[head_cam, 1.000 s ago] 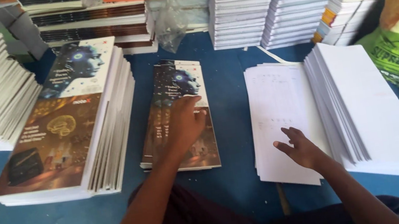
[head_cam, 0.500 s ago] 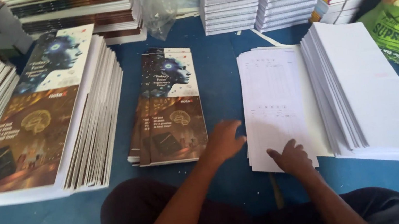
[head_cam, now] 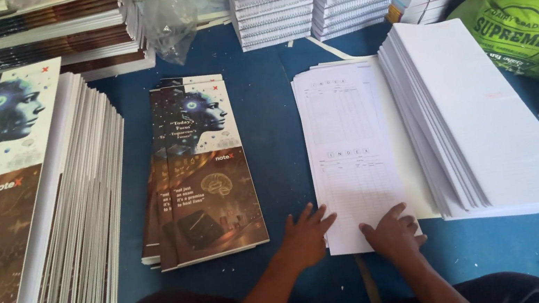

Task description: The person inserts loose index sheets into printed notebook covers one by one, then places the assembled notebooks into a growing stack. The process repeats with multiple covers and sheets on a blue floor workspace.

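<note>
In the head view, both hands rest at the near edge of a thin stack of printed sheets [head_cam: 353, 154] lying on the blue floor [head_cam: 274, 137]. The left hand [head_cam: 306, 236] lies flat at the stack's 7 o'clock corner, fingers spread apart, its grip clamped on nothing. The right hand [head_cam: 393, 234] presses on the sheets at 6 o'clock, fingers loosely open, clasping nothing. At 3 o'clock of the sheets, touching them, sits a thick fanned pile of white paper [head_cam: 489, 113]. At 9 o'clock, apart from them, lies a small pile of printed covers [head_cam: 206, 174], and farther that way a tall cover stack [head_cam: 24, 207]. A green sack [head_cam: 531, 16] stands at 2 o'clock.
</note>
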